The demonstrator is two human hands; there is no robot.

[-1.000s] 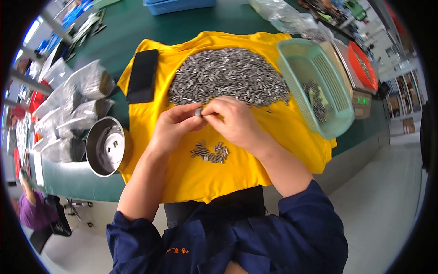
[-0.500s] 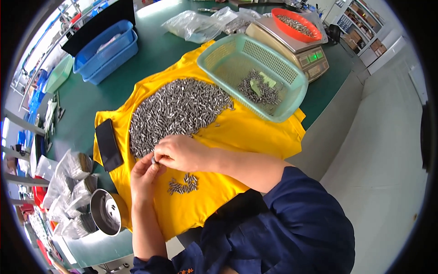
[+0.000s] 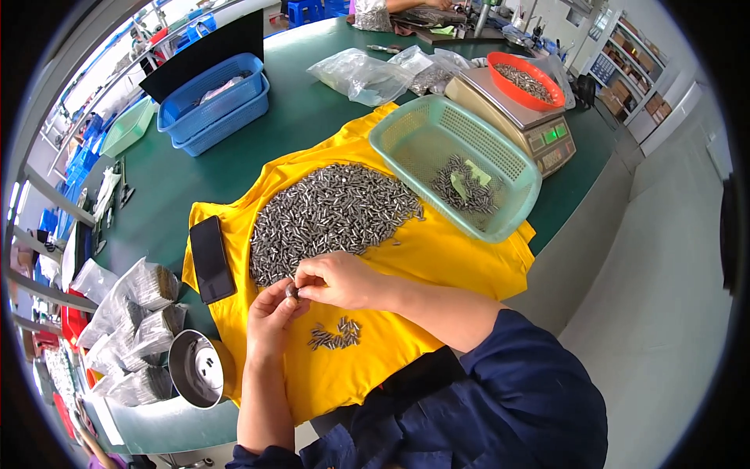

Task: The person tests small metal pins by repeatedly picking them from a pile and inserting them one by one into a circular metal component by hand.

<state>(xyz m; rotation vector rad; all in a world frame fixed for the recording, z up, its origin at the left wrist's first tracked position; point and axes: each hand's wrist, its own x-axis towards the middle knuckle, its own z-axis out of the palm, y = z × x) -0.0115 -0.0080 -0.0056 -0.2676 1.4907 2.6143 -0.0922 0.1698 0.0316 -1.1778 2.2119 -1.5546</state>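
Note:
My left hand (image 3: 271, 319) pinches a small dark, rounded metal piece (image 3: 292, 291) between thumb and fingers. Right beside it, my right hand (image 3: 336, 280) has its fingertips pressed together; whatever they hold is too small to make out. Both hands are over the near edge of a big heap of small metal pins (image 3: 336, 211) on a yellow cloth (image 3: 422, 293). Just below the hands lies a little group of loose pins (image 3: 336, 334), apart from the heap.
A green perforated basket (image 3: 512, 199) with some pins stands at right, before a scale (image 3: 555, 144) bearing a red bowl (image 3: 547, 98). Left are a black phone (image 3: 211, 259), a metal bowl (image 3: 223, 367) and bagged parts (image 3: 141, 328). Blue baskets (image 3: 223, 129) stand farther back.
The whole view has shifted, so the table and things appear lower and more to the right. Both hands stay together at the heap's near edge; the dark metal piece now shows more clearly.

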